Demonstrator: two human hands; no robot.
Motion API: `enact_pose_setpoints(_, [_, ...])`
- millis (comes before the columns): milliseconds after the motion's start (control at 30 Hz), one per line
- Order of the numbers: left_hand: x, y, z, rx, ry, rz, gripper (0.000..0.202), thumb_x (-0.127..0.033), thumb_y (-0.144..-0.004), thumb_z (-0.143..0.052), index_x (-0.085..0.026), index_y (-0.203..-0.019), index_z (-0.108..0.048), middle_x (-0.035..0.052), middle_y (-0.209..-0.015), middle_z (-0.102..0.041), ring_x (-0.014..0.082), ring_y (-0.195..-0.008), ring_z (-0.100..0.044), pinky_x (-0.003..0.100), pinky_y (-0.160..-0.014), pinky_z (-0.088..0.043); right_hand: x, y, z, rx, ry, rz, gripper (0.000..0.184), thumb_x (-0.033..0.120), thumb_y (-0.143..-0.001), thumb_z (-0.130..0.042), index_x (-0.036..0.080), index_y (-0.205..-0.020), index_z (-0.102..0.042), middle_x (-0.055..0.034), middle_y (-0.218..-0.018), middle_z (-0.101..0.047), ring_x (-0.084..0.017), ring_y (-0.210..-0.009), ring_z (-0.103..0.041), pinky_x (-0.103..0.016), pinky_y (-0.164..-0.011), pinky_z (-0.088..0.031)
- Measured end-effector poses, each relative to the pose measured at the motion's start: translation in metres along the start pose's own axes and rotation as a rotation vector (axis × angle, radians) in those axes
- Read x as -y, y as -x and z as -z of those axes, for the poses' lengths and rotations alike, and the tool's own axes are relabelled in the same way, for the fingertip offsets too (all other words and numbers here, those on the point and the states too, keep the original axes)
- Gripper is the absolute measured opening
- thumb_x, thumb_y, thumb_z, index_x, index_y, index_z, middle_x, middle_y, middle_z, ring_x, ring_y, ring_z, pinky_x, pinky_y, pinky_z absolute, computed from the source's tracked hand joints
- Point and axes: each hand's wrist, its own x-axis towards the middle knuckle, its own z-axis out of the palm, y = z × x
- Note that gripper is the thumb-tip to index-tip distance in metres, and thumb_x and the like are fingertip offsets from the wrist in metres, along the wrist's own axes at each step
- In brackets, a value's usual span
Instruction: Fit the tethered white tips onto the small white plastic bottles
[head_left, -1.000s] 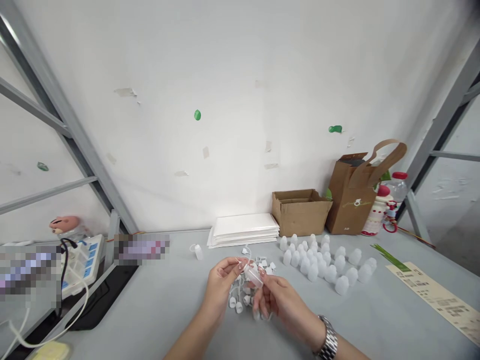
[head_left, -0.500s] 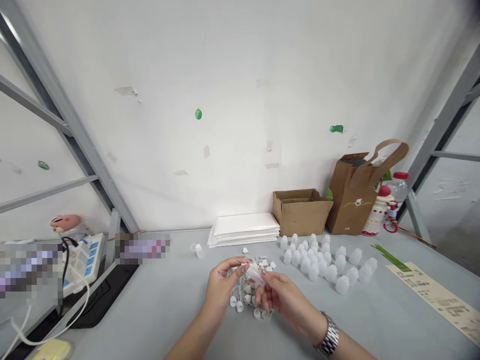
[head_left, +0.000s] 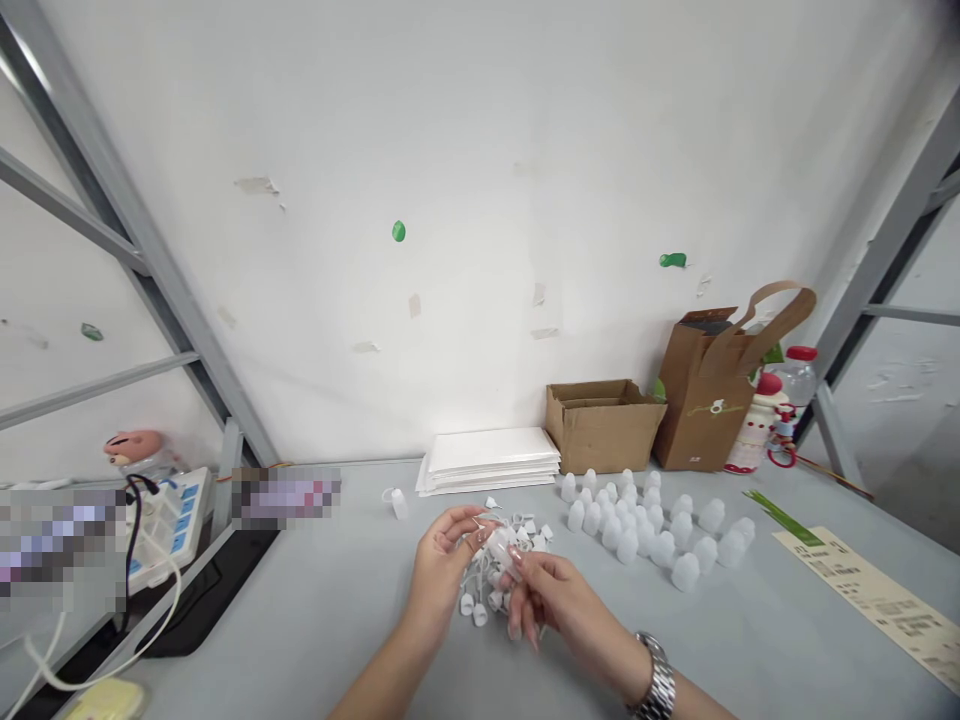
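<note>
Over the middle of the table, my right hand [head_left: 559, 595] grips a small translucent white bottle [head_left: 501, 549] between thumb and fingers. My left hand [head_left: 441, 560] pinches a white strap cap at the bottle's top; the fingers hide most of that cap, though its thin strap loops above them. Under and around both hands lies a loose pile of white strap caps [head_left: 480, 613]. Several more translucent bottles [head_left: 628, 544] stand grouped to the right. A capped bottle [head_left: 399, 504] with its strap ring stands alone, left of the pile.
Behind the pile is a stack of white sheets [head_left: 487, 455]; right of it are a cardboard box [head_left: 607, 440], a brown paper bag [head_left: 701, 410] and a white-and-red bottle [head_left: 750, 430]. A power strip [head_left: 176, 520] with cables and a black tablet-like slab [head_left: 214, 590] lie left. A printed strip [head_left: 870, 590] lies right.
Both hands stay at the bottle. The right hand has shifted slightly and its lower fingers have stretched downward over the caps; the bottle has tilted more upright.
</note>
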Motion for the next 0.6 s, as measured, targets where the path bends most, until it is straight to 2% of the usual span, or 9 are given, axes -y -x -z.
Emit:
enact_pose_setpoints(100, [-0.0003, 0.0005, -0.0007, -0.007, -0.011, 0.016, 0.028, -0.029, -0.06, -0.071, -0.017, -0.083, -0.061, 0.0053, -0.075, -0.071, 0.0204, -0.08, -0.064, 0.028, -0.072, -0.046, 0.0004, -0.0023, 0.0012, -0.134, 0.093, 0.087, 0.041, 0.051, -0.06, -0.069, 0.015, -0.072, -0.055, 0.0023, -0.058, -0.06, -0.008, -0.042, -0.05, -0.02, -0.045, -0.037])
enact_pose_setpoints(167, [0.0003, 0.0004, -0.0009, -0.013, -0.008, 0.019, 0.029, -0.028, -0.059, -0.072, -0.017, -0.082, -0.061, 0.0057, -0.075, -0.071, 0.0207, -0.08, -0.064, 0.028, -0.071, -0.046, 0.0003, -0.0032, 0.0024, -0.158, 0.106, 0.075, 0.039, 0.047, -0.056, -0.073, 0.015, -0.069, -0.055, 0.0033, -0.055, -0.059, -0.008, -0.042, -0.049, -0.02, -0.045, -0.037])
enact_pose_setpoints(267, [0.0015, 0.0002, -0.0006, -0.02, 0.005, 0.011, 0.028, -0.028, -0.057, -0.072, -0.016, -0.08, -0.062, 0.0057, -0.073, -0.07, 0.0207, -0.078, -0.064, 0.029, -0.072, -0.046, 0.0012, -0.0012, 0.0035, -0.058, -0.002, 0.02, 0.038, 0.048, -0.061, -0.069, 0.013, -0.064, -0.055, 0.0013, -0.054, -0.059, -0.007, -0.04, -0.048, -0.02, -0.044, -0.034])
enact_pose_setpoints(367, [0.002, 0.0006, 0.0, -0.01, 0.007, -0.017, 0.027, -0.027, -0.057, -0.072, -0.016, -0.08, -0.062, 0.0054, -0.071, -0.07, 0.0204, -0.077, -0.064, 0.029, -0.073, -0.046, 0.0035, 0.0024, 0.0039, 0.082, -0.162, -0.036, 0.037, 0.048, -0.068, -0.064, 0.011, -0.068, -0.058, -0.0015, -0.059, -0.061, -0.006, -0.043, -0.05, -0.019, -0.046, -0.034])
enact_pose_setpoints(433, [0.0015, 0.001, 0.0004, 0.004, 0.005, -0.014, 0.027, -0.029, -0.058, -0.072, -0.015, -0.08, -0.063, 0.0067, -0.073, -0.07, 0.0213, -0.078, -0.064, 0.031, -0.074, -0.047, 0.0052, 0.0035, 0.004, 0.11, -0.178, -0.041, 0.038, 0.049, -0.068, -0.064, 0.012, -0.069, -0.057, -0.0025, -0.06, -0.062, -0.007, -0.044, -0.051, -0.02, -0.047, -0.036])
enact_pose_setpoints(500, [0.0006, 0.001, 0.0009, 0.01, -0.012, -0.004, 0.03, -0.035, -0.062, -0.069, -0.015, -0.084, -0.065, 0.0088, -0.08, -0.071, 0.023, -0.082, -0.064, 0.032, -0.076, -0.046, 0.0067, 0.0029, 0.0042, 0.042, -0.1, 0.017, 0.038, 0.049, -0.066, -0.065, 0.014, -0.066, -0.053, -0.0015, -0.059, -0.062, -0.008, -0.044, -0.052, -0.021, -0.048, -0.037])
enact_pose_setpoints(600, [-0.0003, -0.0003, 0.0019, 0.012, -0.111, -0.01, 0.035, -0.045, -0.067, -0.061, -0.015, -0.084, -0.068, 0.0098, -0.085, -0.071, 0.0246, -0.088, -0.062, 0.034, -0.081, -0.044, 0.0068, 0.0, 0.0058, -0.148, 0.039, 0.145, 0.037, 0.049, -0.063, -0.067, 0.017, -0.067, -0.051, 0.0021, -0.058, -0.059, -0.01, -0.047, -0.053, -0.023, -0.05, -0.04])
